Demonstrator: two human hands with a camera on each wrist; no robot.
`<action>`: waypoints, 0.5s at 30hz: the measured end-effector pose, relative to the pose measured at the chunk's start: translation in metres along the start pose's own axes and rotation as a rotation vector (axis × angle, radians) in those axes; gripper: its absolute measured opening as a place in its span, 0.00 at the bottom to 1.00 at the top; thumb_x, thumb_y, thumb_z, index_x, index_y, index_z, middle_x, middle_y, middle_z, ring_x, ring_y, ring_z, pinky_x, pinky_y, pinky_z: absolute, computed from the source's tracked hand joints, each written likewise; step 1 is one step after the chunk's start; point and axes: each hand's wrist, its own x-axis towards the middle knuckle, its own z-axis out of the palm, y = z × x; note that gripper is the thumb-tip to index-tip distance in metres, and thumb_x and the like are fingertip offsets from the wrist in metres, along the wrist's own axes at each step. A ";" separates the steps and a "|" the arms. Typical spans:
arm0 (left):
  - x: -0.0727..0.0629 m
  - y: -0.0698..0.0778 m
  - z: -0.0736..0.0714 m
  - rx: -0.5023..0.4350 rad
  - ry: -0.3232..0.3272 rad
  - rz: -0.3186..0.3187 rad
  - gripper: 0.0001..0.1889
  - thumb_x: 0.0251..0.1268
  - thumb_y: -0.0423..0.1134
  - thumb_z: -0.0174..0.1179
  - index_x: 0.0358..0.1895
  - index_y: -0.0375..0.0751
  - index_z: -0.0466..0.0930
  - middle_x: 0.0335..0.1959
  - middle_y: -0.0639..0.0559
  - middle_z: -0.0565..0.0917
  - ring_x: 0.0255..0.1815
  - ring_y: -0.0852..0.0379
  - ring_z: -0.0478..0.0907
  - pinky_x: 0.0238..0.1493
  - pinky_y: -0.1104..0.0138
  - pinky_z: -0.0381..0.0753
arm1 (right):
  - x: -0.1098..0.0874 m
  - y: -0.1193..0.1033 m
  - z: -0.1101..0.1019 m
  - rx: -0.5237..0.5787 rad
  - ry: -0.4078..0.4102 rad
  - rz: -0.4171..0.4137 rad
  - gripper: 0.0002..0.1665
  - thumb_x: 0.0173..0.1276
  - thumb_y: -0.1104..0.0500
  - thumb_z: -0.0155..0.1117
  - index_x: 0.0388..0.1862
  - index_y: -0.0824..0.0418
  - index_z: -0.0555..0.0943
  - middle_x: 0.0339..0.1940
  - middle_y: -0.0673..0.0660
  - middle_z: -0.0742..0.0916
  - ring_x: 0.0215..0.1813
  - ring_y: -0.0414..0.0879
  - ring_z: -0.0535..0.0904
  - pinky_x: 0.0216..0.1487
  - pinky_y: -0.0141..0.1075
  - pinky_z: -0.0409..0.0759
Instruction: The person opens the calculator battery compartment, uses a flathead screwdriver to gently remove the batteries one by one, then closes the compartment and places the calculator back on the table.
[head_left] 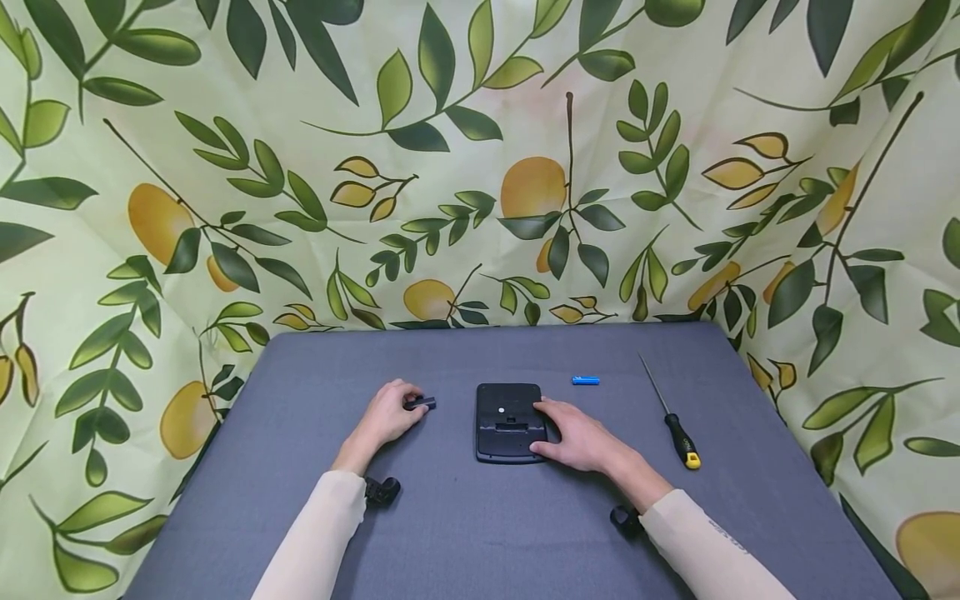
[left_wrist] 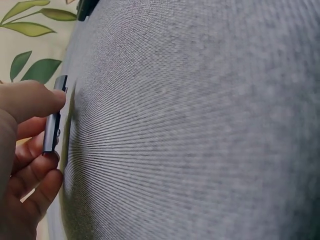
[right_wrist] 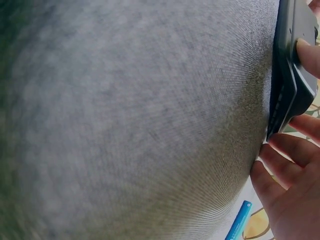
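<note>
A black desk calculator (head_left: 495, 446) lies back side up on the cloth, with a recessed slot in the middle of its back. My right hand (head_left: 581, 439) grips its right edge, thumb on the back and fingers along the side. To the left, my left hand (head_left: 387, 415) pinches a small black battery cover (left_wrist: 52, 127) between thumb and fingers, held just above the cloth. A blue battery (head_left: 586, 380) lies apart from both hands, beyond the calculator to its right.
A screwdriver (head_left: 681, 440) with a black and yellow handle lies at the right, its shaft pointing away. Grey cloth (head_left: 450, 533) covers the table. A leaf-patterned curtain (head_left: 465, 242) hangs behind and at both sides.
</note>
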 end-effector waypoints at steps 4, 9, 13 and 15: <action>-0.002 0.000 0.000 -0.018 0.002 0.019 0.13 0.61 0.39 0.71 0.47 0.37 0.87 0.35 0.52 0.80 0.38 0.53 0.74 0.43 0.57 0.74 | 0.000 0.000 0.001 0.002 0.002 0.007 0.44 0.67 0.41 0.69 0.75 0.59 0.70 0.77 0.63 0.70 0.76 0.60 0.65 0.69 0.60 0.67; -0.004 0.000 0.001 -0.021 0.008 0.047 0.12 0.60 0.39 0.70 0.45 0.37 0.88 0.34 0.53 0.79 0.37 0.54 0.74 0.42 0.58 0.74 | 0.000 0.000 0.001 0.002 0.002 0.007 0.44 0.67 0.40 0.69 0.75 0.59 0.70 0.77 0.63 0.70 0.76 0.60 0.65 0.69 0.61 0.68; -0.005 0.001 0.001 -0.017 0.014 0.076 0.12 0.60 0.39 0.70 0.44 0.37 0.88 0.33 0.54 0.79 0.36 0.55 0.73 0.41 0.59 0.74 | 0.000 0.000 0.001 0.001 -0.001 0.005 0.44 0.67 0.40 0.69 0.75 0.59 0.70 0.77 0.63 0.70 0.76 0.60 0.65 0.69 0.60 0.68; -0.006 0.002 0.001 -0.017 0.017 0.086 0.12 0.60 0.39 0.70 0.44 0.37 0.88 0.32 0.55 0.79 0.36 0.55 0.73 0.40 0.59 0.74 | 0.000 0.001 0.000 0.002 -0.003 0.006 0.44 0.67 0.40 0.69 0.75 0.59 0.70 0.77 0.63 0.70 0.76 0.60 0.65 0.69 0.60 0.67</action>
